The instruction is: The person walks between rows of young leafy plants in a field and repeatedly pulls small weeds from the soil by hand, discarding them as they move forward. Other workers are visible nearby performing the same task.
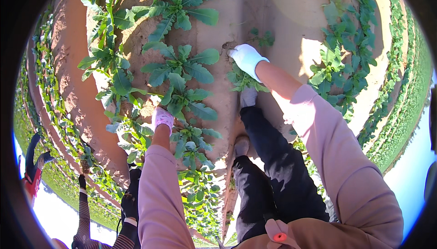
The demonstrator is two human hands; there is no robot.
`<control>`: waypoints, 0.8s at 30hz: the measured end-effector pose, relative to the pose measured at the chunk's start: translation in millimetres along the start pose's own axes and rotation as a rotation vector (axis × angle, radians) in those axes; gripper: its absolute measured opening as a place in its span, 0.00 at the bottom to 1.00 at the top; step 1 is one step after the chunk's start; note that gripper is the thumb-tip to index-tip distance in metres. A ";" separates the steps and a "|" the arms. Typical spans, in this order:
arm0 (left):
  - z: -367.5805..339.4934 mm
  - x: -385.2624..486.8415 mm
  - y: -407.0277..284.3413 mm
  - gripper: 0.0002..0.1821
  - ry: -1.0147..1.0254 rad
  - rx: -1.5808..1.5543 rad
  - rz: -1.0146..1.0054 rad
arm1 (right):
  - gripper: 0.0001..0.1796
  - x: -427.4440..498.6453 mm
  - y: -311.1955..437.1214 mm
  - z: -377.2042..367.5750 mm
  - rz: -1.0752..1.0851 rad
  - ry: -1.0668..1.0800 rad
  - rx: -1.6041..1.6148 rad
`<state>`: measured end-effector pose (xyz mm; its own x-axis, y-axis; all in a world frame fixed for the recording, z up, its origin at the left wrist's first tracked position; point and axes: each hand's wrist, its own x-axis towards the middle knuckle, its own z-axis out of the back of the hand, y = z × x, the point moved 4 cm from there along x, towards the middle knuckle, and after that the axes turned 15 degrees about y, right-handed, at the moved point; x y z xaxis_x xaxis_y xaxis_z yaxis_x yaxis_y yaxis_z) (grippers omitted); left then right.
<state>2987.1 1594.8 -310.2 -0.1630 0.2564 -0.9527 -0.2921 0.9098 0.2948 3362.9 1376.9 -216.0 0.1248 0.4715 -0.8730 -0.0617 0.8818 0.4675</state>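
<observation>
My right hand (247, 59), in a white glove, is low over the bare soil strip with its fingers curled. A small green leafy plant (243, 78) sticks out from under the palm and appears gripped, though the grasp itself is hidden. Just beyond the fingertips is a small dark hole (228, 45) in the soil. My left hand (163, 119), in a pink patterned glove, reaches in between two rows of crop plants. Lobed leaves (177, 95) are close by its fingertips, which are partly hidden, so what it touches cannot be told.
My shoe (248, 97) stands on the strip right behind the right hand. A small weed (263, 38) grows beyond that hand. Crop rows run on both sides, including a row at the right (351, 54). At the lower left, another person's gloved hand (129, 204) is visible.
</observation>
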 end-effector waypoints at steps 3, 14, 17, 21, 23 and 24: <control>22.9 -39.9 -11.7 0.16 0.051 0.423 -0.038 | 0.20 -25.1 0.8 -4.6 -0.015 0.000 0.552; -0.7 -6.5 15.6 0.14 -0.134 0.093 -0.149 | 0.13 -83.7 -125.5 28.6 -0.002 -0.457 0.779; -4.7 -10.8 29.7 0.15 -0.158 -0.804 -0.025 | 0.16 -6.0 -151.6 23.1 -0.045 -0.301 0.551; 3.3 -23.5 12.2 0.12 -0.174 0.151 -0.193 | 0.24 97.9 -184.3 -22.9 -0.212 -0.198 0.503; -1.9 -22.7 12.7 0.12 -0.182 0.388 -0.205 | 0.27 137.2 -197.7 -58.1 -0.278 -0.062 0.721; -3.4 -21.5 15.0 0.12 -0.230 0.362 -0.199 | 0.28 149.1 -201.0 -69.4 -0.249 -0.042 0.798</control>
<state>2983.0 1601.9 -285.0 0.0881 0.0936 -0.9917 0.0576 0.9934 0.0988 3325.1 1270.3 -449.8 0.0797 0.2485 -0.9654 0.6903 0.6849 0.2333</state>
